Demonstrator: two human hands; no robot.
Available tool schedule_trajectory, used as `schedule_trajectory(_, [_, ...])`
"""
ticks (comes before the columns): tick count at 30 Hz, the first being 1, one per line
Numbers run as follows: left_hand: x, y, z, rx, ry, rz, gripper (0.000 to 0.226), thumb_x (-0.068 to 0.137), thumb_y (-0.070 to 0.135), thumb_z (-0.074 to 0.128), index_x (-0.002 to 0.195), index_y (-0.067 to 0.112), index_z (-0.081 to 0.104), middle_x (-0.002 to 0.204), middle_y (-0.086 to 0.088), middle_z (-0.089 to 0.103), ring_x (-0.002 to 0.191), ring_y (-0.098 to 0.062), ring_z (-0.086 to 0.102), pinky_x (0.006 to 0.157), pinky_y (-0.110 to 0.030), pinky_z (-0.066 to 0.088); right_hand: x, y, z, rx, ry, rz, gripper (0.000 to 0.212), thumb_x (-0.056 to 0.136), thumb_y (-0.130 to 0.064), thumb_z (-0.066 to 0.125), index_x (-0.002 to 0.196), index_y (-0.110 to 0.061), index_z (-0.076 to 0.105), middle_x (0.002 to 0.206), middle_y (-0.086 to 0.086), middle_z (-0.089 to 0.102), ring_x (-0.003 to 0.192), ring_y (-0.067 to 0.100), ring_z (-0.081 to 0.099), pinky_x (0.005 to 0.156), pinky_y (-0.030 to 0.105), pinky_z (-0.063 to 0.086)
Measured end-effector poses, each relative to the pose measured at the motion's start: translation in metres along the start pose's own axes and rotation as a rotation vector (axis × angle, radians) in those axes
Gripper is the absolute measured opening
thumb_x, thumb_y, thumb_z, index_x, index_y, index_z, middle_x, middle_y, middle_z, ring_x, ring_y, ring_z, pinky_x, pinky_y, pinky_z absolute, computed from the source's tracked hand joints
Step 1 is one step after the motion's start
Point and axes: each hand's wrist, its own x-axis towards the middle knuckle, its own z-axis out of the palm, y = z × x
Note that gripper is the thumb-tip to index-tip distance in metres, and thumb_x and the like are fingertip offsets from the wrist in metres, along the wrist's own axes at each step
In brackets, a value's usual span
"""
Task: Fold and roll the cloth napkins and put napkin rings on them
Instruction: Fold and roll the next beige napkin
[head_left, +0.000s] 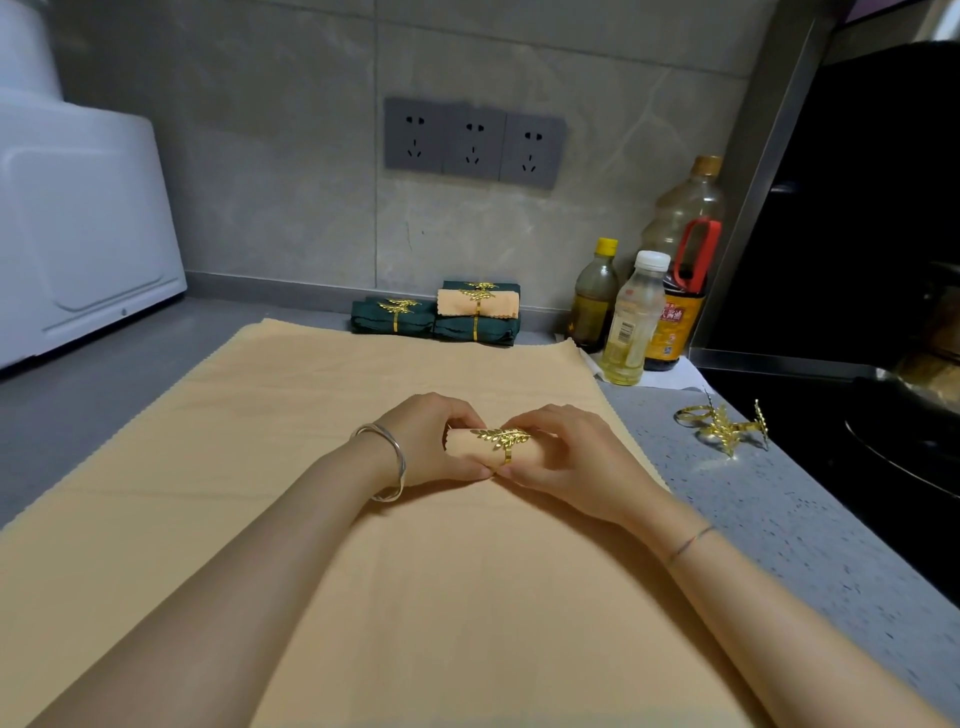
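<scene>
A rolled peach napkin (470, 448) lies across the middle of the counter with a gold leaf napkin ring (502, 439) around it. My left hand (427, 439) grips the roll's left end. My right hand (566, 452) holds its right end, fingertips at the ring. Both rest on a large flat peach cloth (291, 467) spread over the counter. At the back by the wall sits a pile of finished rolls: dark green napkins (392, 317) and one peach napkin (478, 303), each with a gold ring.
Loose gold napkin rings (724, 426) lie on the grey counter at the right. Oil and sauce bottles (631, 319) stand at the back right. A black hob with a pan (904, 441) fills the right side. A white appliance (78, 228) stands at the left.
</scene>
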Motion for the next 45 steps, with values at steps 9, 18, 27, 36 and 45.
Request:
schedule_trajectory(9, [-0.001,0.002,0.000,0.035,0.007,-0.011,0.037,0.072,0.040,0.077,0.105,0.031,0.063,0.096,0.014,0.063,0.068,-0.002,0.048,0.064,-0.020,0.039,-0.004,0.005,-0.007,0.126,-0.038,0.090,0.035,0.075,-0.038,0.074,0.107,-0.030,0.062,0.099,-0.017,0.062,0.092,-0.002,0.053,0.074,0.014,0.038])
schedule_trajectory(18, [-0.010,0.012,-0.019,0.061,0.079,-0.254,0.046,0.065,0.071,0.066,0.079,0.027,0.068,0.081,0.013,0.064,0.077,-0.007,0.059,0.072,-0.026,0.050,-0.020,0.015,-0.026,0.144,0.128,0.467,0.038,0.074,-0.047,0.074,0.103,-0.026,0.062,0.091,-0.015,0.065,0.088,0.002,0.061,0.070,0.017,0.045])
schedule_trajectory(27, [-0.008,0.014,-0.017,-0.105,0.148,-0.392,0.032,0.078,0.044,0.072,0.101,0.022,0.071,0.089,0.004,0.067,0.090,-0.014,0.062,0.084,-0.026,0.047,-0.016,0.015,-0.006,0.221,0.184,0.538,0.016,0.085,-0.027,0.068,0.100,-0.023,0.073,0.086,-0.009,0.073,0.082,0.004,0.066,0.070,0.022,0.048])
schedule_trajectory(36, [0.048,-0.016,-0.054,-0.538,0.425,-0.473,0.040,0.091,0.002,0.044,0.128,0.009,0.058,0.130,-0.008,0.057,0.120,-0.026,0.052,0.100,-0.028,0.040,0.080,-0.004,0.000,0.442,0.312,0.454,0.027,0.089,-0.006,0.057,0.113,-0.012,0.069,0.109,-0.001,0.070,0.104,0.015,0.063,0.089,0.029,0.049])
schedule_trajectory(45, [0.144,-0.106,-0.148,-0.514,0.468,-0.417,0.037,0.094,-0.001,0.039,0.124,0.009,0.059,0.107,-0.007,0.058,0.093,-0.017,0.050,0.065,-0.022,0.039,0.245,-0.010,0.040,0.382,0.142,0.343,0.043,0.087,-0.016,0.052,0.127,-0.031,0.050,0.114,0.004,0.052,0.114,0.027,0.046,0.100,0.038,0.040])
